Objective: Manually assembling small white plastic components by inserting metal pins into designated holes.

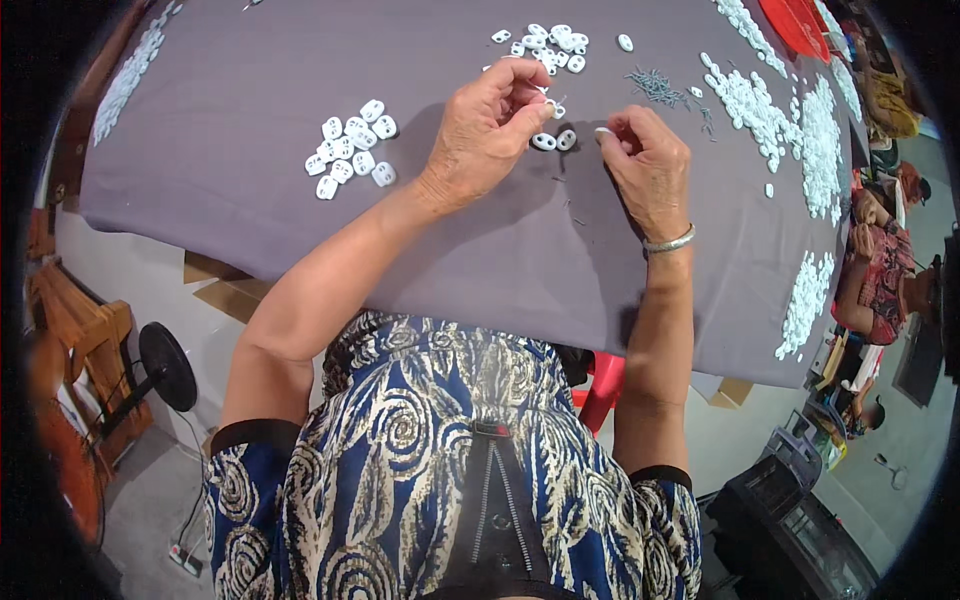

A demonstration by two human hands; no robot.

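Note:
Thumb and fingers of my left hand [490, 128] are closed on a small white plastic piece with a hole [558, 111]; a thin pin-like bit sticks up at it. My right hand [650, 155], wearing a silver bangle [669, 240], pinches what looks like another small white piece [603, 131], mostly covered by the fingers. Two oval white pieces with dark holes [555, 141] lie on the cloth between the hands. Beyond my left hand is a loose cluster of similar pieces [560, 40]. To its left sits a group of rounded white two-hole pieces [350, 146].
Small grey screws or pins [656, 86] lie heaped beyond my right hand, a few scattered nearer. Heaps of white pieces [822, 150] spread along the right side, near a red tray [795, 28]. More line the left edge [130, 80]. A grey cloth [240, 150] covers the table.

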